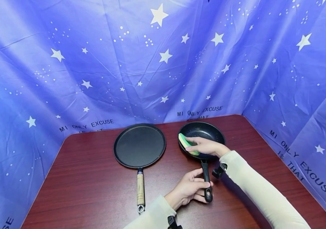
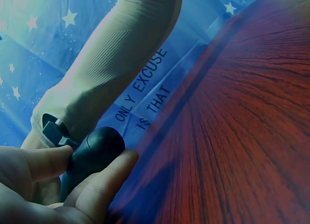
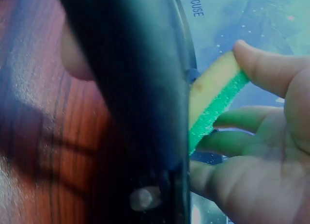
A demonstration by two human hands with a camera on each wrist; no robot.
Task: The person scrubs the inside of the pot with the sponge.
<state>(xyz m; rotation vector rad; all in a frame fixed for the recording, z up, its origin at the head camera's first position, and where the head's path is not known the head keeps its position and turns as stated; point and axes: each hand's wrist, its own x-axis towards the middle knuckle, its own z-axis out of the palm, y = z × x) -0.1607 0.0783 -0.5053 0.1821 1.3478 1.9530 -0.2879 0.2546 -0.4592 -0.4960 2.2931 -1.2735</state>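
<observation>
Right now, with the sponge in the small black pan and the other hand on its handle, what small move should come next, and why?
Probably a short sweep of the sponge across the pan's inside. The right hand holds the sponge at the near rim, so most of the inner surface lies beyond it, and the left hand grips the black handle, which should steady the pan.
</observation>
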